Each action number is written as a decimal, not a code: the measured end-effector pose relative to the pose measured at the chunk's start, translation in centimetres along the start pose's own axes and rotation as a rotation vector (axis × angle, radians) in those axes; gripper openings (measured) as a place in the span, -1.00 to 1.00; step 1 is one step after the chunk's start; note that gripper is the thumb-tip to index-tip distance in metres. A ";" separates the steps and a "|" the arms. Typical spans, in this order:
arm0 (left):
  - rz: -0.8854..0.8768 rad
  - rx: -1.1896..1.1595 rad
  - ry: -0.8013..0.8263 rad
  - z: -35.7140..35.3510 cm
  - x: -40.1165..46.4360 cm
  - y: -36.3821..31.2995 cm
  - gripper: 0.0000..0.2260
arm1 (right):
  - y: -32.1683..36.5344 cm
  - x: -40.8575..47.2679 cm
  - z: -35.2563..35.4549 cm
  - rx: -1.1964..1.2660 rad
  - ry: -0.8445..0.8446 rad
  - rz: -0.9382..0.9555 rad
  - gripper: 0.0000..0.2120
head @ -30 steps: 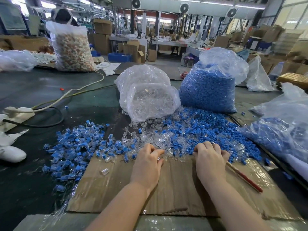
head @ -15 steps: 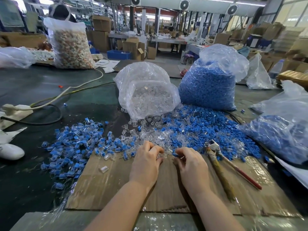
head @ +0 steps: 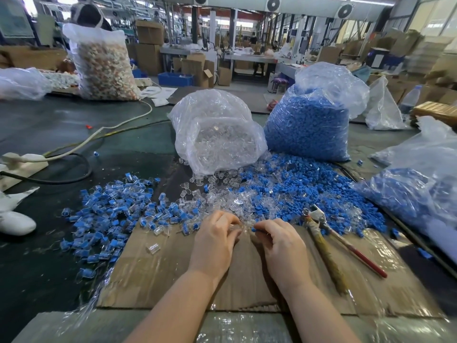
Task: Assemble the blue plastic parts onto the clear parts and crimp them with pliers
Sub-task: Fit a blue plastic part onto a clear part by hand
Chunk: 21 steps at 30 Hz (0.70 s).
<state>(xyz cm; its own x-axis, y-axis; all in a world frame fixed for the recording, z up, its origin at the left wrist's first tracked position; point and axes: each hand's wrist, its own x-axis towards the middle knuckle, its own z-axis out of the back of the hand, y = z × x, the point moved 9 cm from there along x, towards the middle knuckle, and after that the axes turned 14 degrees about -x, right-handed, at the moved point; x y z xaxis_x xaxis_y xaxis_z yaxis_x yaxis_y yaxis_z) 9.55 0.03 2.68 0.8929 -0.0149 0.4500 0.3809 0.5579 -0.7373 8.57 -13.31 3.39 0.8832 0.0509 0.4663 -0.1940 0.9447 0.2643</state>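
My left hand [head: 215, 240] pinches a clear part [head: 235, 227] at the front edge of the loose pile. My right hand [head: 282, 241] pinches a small blue part [head: 254, 229] just to the right of it, fingertips almost touching. Loose clear parts [head: 222, 194] and loose blue parts [head: 296, 184] spread behind my hands. A heap of assembled blue-and-clear pieces [head: 111, 209] lies to the left. The pliers [head: 321, 233] lie on the cardboard [head: 160, 273] right of my right hand, untouched.
A bag of clear parts [head: 217, 134] and a bag of blue parts [head: 309, 125] stand behind the pile. Another bag with blue pieces [head: 420, 189] lies at the right. Cables [head: 74, 149] and a white object [head: 14, 222] sit at the left.
My right hand left the pliers on the cardboard and moved left toward my left hand. Both hands now pinch small parts close together.
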 end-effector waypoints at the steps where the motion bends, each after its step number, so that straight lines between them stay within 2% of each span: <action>1: -0.005 -0.015 0.001 0.1 -0.1 -0.1 -0.86 | 0.0 0.0 0.0 0.000 -0.002 0.000 -0.92; 4: -0.015 -0.032 0.015 0.1 -0.2 -0.4 -0.76 | -0.1 -0.1 0.1 0.012 -0.003 -0.008 -0.90; 11: 0.027 -0.105 0.012 0.3 0.0 -0.1 -0.68 | -0.1 -0.1 0.0 0.009 0.008 -0.005 -0.91; 16: 0.037 -0.136 0.025 0.4 0.0 -0.1 -0.80 | -0.2 -0.1 -0.1 0.017 0.008 -0.011 -0.88; 21: 0.018 -0.183 0.027 0.4 -0.1 -0.3 -0.83 | -0.5 -0.1 0.1 0.053 -0.021 -0.027 -0.89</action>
<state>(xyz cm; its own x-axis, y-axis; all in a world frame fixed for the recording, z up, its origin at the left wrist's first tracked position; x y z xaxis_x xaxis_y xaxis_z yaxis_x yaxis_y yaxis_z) 9.26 0.17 3.10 0.9050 -0.0299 0.4244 0.4003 0.3976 -0.8256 8.52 -13.84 3.27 0.8793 0.0187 0.4758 -0.1935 0.9271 0.3211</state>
